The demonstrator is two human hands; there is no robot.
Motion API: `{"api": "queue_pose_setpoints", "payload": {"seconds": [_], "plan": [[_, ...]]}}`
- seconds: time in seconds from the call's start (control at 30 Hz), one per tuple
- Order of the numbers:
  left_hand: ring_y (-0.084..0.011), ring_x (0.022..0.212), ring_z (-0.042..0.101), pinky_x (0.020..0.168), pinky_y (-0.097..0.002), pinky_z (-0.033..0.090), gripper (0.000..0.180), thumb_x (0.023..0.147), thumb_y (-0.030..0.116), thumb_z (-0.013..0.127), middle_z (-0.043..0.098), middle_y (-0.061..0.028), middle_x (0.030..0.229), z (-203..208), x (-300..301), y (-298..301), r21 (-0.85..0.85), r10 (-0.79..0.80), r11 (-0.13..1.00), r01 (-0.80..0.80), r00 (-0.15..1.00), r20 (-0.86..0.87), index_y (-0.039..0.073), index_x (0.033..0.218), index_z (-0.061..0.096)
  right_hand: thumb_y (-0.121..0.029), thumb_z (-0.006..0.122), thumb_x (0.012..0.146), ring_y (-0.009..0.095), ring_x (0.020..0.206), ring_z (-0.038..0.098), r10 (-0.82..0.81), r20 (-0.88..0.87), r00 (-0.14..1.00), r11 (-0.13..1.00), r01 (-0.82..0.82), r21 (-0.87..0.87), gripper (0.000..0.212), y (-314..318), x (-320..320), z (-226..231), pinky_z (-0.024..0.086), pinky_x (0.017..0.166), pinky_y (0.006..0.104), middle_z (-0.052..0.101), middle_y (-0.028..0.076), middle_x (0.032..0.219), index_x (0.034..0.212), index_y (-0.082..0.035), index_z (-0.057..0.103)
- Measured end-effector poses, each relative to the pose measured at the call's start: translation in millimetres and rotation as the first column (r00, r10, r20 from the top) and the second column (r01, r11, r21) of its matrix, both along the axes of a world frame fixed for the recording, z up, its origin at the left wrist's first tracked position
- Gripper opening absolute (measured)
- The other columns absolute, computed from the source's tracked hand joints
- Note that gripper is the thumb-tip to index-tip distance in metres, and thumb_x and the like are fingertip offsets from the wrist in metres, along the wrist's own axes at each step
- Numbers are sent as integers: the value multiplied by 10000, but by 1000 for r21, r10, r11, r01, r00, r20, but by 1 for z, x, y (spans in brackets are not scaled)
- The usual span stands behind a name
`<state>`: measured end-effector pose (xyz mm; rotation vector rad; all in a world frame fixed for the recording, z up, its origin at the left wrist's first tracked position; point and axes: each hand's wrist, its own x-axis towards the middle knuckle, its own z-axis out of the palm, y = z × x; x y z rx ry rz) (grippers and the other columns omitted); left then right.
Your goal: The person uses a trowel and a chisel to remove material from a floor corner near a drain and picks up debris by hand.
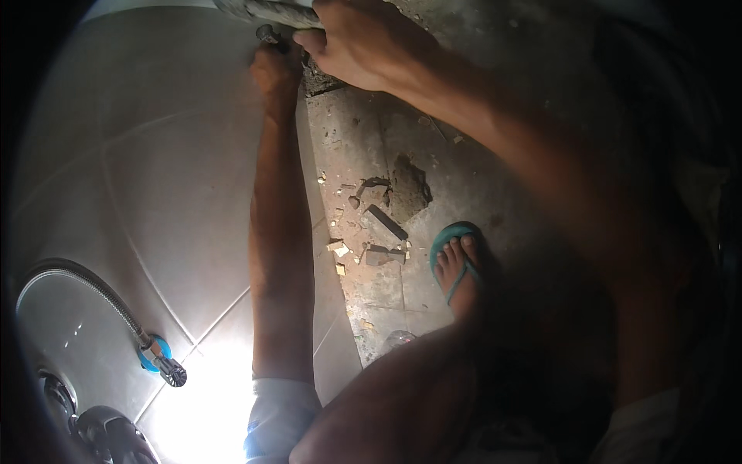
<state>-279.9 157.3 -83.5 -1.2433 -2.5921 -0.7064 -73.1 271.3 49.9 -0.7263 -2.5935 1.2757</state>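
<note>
My left hand [277, 71] is closed around a chisel, its round metal top [267, 33] sticking out above the fist. Its lower end is hidden by the hand. Just beside it, broken, dark rubble [318, 80] shows where the floor meets the tiled wall. Above and to the right, my right hand [363, 46] grips a hammer by its pale, worn handle [287, 14]. The hammer's head lies near the upper rim, too blurred to make out fully, close above the chisel's top.
Broken tile pieces [385, 255] and a dark strip [386, 222] litter the floor near my foot in a teal flip-flop [456, 259]. On the left, a braided hose [93, 280] joins a valve [164, 365] on the grey tiled wall [178, 201]. A dark shiny object [112, 433] stands lower left.
</note>
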Motion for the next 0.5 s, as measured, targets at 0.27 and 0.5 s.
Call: {"api": "queue_pose_setpoints", "payload": {"seconds": [0.27,0.5], "plan": [[-346,869,695,773,-411,539,295,758,302,736,699,-205,852,14,7,-1,-197,117,975,-98,989,85,32,872,713,-275,525,948,369,686,679,14,-7,1000,1000,-15,-1,378,3,-5,-8,547,628,447,664,261,768,1002,87,622],[-296,837,711,752,-376,547,267,740,296,749,720,-161,872,24,16,3,-105,173,983,-151,951,258,51,845,735,-259,508,949,375,671,676,-45,-27,999,996,43,-77,384,14,19,3,544,603,453,660,280,764,961,108,622]]}}
